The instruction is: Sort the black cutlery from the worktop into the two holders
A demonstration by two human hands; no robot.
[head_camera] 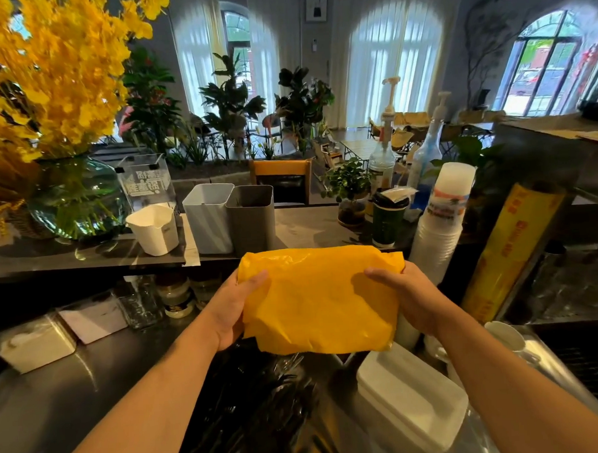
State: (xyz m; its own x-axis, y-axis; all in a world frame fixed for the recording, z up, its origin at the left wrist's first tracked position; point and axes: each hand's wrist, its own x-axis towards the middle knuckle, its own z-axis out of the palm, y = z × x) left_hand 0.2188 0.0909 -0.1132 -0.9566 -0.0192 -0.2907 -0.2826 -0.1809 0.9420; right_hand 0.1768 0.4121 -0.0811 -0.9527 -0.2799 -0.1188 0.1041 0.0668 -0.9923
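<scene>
A yellow plastic bag (319, 299) is held up in front of me, folded flat. My left hand (234, 308) grips its left edge and my right hand (408, 295) grips its right edge. Below the bag, a heap of black plastic cutlery (261, 409) lies on the steel worktop between my forearms. Two square holders stand side by side on the raised dark counter behind: a light grey holder (210, 220) on the left and a dark grey holder (251, 221) on the right. Their insides are mostly hidden from here.
White foam boxes (410, 403) sit right of the cutlery. Stacked white cups (440, 227) and a yellow film roll (513, 251) stand at right. A white jug (154, 229), a glass vase of yellow flowers (77, 198) and pump bottles (385, 154) crowd the counter.
</scene>
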